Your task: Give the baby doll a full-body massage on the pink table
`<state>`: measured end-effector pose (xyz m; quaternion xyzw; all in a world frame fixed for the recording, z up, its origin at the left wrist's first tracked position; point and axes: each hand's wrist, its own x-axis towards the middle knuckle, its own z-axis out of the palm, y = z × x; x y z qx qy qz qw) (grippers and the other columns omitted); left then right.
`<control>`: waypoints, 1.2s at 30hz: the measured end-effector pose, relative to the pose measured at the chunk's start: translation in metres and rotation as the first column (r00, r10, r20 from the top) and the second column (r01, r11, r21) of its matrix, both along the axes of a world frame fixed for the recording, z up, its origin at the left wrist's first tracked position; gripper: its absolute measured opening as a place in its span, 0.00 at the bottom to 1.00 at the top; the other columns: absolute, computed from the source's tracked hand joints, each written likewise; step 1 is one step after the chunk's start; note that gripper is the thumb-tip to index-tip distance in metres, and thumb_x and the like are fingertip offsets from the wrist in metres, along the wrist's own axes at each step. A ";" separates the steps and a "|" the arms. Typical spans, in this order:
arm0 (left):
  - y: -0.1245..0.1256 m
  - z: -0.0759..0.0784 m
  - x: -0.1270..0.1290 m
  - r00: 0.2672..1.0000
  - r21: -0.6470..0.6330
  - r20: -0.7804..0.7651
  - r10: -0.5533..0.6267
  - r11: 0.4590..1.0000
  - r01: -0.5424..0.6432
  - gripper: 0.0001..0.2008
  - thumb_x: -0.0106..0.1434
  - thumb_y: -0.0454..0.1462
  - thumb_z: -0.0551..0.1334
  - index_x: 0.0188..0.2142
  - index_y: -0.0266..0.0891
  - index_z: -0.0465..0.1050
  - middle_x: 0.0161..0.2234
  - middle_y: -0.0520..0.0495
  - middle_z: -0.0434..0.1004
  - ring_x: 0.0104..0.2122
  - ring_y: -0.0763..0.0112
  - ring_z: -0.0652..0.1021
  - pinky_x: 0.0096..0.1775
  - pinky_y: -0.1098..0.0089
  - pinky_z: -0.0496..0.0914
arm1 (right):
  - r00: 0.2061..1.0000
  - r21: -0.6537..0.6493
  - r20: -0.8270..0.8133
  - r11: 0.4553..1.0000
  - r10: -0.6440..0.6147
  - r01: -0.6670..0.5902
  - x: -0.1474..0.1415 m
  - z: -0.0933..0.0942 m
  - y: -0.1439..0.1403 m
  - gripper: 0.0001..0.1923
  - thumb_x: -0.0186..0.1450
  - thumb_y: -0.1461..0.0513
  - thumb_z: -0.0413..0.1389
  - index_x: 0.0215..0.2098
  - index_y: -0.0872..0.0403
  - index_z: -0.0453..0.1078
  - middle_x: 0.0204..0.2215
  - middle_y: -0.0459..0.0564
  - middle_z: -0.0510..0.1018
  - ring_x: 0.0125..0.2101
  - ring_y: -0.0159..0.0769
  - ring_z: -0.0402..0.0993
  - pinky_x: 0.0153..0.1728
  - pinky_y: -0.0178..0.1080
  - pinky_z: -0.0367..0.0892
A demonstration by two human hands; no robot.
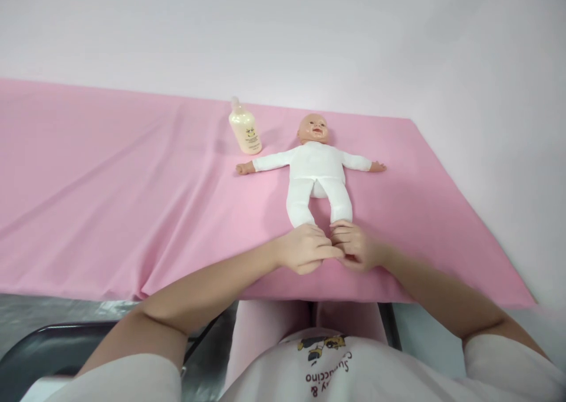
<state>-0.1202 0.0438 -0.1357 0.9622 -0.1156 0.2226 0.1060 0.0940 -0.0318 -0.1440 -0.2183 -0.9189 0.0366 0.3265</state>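
Observation:
A baby doll with a white cloth body lies on its back, arms spread and head away from me. My left hand is closed around the end of the doll's leg on the left. The other leg's end sits in my right hand, whose fingers are curled over it. Both doll feet are hidden by my hands, which nearly touch each other. A pale yellow pump bottle stands beyond the doll's hand on the left, apart from both of my hands.
A pink cloth covers the table, with creases on the left side. Its near edge runs just in front of my body. White wall rises behind the table. A black chair is at the lower left.

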 end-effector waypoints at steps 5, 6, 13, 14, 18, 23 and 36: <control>-0.004 -0.004 0.003 0.997 -0.006 -0.059 -0.052 0.999 0.051 0.10 0.63 0.33 0.53 0.37 0.41 0.73 0.28 0.46 0.76 0.26 0.64 0.73 0.31 0.62 0.68 | 0.998 -0.067 0.068 0.998 -0.013 0.017 0.004 0.001 0.004 0.09 0.69 0.66 0.51 0.33 0.53 0.71 0.30 0.49 0.77 0.35 0.37 0.72 0.50 0.48 0.71; -0.005 -0.005 0.004 0.995 -0.007 -0.077 -0.067 0.998 0.066 0.08 0.62 0.33 0.54 0.34 0.42 0.73 0.27 0.46 0.76 0.26 0.64 0.73 0.30 0.62 0.67 | 0.997 -0.073 0.072 0.997 -0.018 0.023 0.005 0.001 0.004 0.08 0.69 0.66 0.51 0.34 0.53 0.71 0.30 0.50 0.78 0.35 0.37 0.73 0.50 0.48 0.71; -0.006 -0.007 0.008 0.987 0.015 -0.138 -0.081 0.996 0.084 0.06 0.62 0.32 0.57 0.30 0.42 0.71 0.26 0.47 0.77 0.26 0.63 0.75 0.29 0.62 0.67 | 1.000 -0.105 0.023 0.994 -0.020 0.022 0.005 0.000 0.006 0.09 0.70 0.65 0.51 0.34 0.53 0.71 0.31 0.49 0.79 0.36 0.36 0.74 0.50 0.47 0.70; -0.006 -0.007 0.009 0.988 0.016 -0.136 -0.072 0.997 0.075 0.06 0.62 0.32 0.57 0.31 0.42 0.72 0.26 0.47 0.78 0.26 0.63 0.75 0.29 0.62 0.67 | 1.000 -0.104 -0.001 0.994 -0.015 0.015 0.004 0.000 0.006 0.09 0.70 0.65 0.51 0.34 0.53 0.71 0.31 0.49 0.79 0.35 0.36 0.73 0.50 0.47 0.70; -0.008 -0.007 0.010 0.990 0.013 -0.137 -0.044 0.999 0.046 0.08 0.64 0.32 0.56 0.35 0.41 0.74 0.27 0.48 0.80 0.26 0.64 0.76 0.29 0.62 0.67 | 0.997 -0.107 -0.080 0.994 0.004 -0.013 0.002 0.000 0.008 0.08 0.69 0.65 0.52 0.33 0.53 0.70 0.30 0.48 0.79 0.34 0.34 0.72 0.46 0.44 0.70; -0.011 -0.005 0.008 0.986 -0.063 -0.164 -0.026 0.998 0.016 0.12 0.63 0.29 0.57 0.39 0.41 0.78 0.29 0.49 0.82 0.27 0.64 0.79 0.31 0.64 0.69 | 0.997 -0.122 -0.082 0.992 0.005 -0.015 0.002 0.000 0.009 0.10 0.70 0.65 0.51 0.32 0.53 0.70 0.29 0.48 0.78 0.33 0.34 0.72 0.46 0.44 0.70; -0.002 0.023 0.005 0.817 -0.621 -0.511 -0.267 0.772 -0.136 0.10 0.67 0.36 0.63 0.35 0.43 0.84 0.22 0.53 0.77 0.20 0.77 0.69 0.25 0.74 0.61 | 0.957 -0.156 -0.234 0.978 -0.173 0.139 0.003 -0.006 0.011 0.11 0.73 0.65 0.51 0.47 0.50 0.74 0.38 0.51 0.83 0.39 0.38 0.79 0.46 0.45 0.76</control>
